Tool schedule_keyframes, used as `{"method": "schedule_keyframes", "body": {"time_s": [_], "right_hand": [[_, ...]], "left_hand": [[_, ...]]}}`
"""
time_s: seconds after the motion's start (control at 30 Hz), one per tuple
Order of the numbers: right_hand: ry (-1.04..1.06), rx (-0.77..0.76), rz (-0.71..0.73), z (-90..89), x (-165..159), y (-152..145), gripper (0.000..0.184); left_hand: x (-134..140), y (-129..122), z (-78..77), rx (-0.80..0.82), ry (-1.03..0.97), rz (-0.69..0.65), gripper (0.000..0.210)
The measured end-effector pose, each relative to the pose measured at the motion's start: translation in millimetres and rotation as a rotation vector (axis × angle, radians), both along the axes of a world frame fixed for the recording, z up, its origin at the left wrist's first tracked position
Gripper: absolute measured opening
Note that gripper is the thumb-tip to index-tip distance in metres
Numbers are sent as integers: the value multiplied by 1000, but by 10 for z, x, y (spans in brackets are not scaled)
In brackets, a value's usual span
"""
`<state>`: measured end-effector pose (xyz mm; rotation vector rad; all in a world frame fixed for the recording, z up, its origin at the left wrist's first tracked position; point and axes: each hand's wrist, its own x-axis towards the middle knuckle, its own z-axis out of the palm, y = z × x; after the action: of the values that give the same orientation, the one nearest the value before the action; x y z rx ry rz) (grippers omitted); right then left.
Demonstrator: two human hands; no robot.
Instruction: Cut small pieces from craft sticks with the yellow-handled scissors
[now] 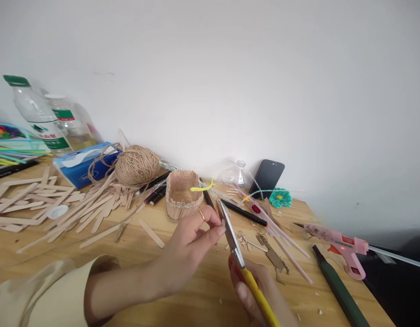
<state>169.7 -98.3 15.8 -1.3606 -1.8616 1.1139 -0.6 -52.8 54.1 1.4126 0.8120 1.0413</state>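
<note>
Yel. scissors [248,275], R grip [268,282] on handle [263,304], blades [233,237] nr L grip [195,245]

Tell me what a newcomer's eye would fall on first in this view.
Probably the yellow-handled scissors in the lower middle, held in the right grip, with the left grip close beside the blades. Next, perhaps, the small wooden basket behind the left grip, a bright yellow strip at its rim. The pink glue gun also stands out at the far right.
</note>
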Motion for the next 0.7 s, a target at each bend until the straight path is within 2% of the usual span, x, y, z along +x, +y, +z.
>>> {"method": "schedule_keyframes", "body": {"time_s": [0.23,0.4,0.7], "right_hand": [[-7,51,-62,-29,-14,-21,57],[-20,-3,-14,8,-11,1,60],[-35,63,-7,-29,1,12,60]], "left_hand": [[10,2,-12,-20,-10,3,19],[-5,8,-12,-2,5,10,17],[2,21,7,22,25,18,18]]}}
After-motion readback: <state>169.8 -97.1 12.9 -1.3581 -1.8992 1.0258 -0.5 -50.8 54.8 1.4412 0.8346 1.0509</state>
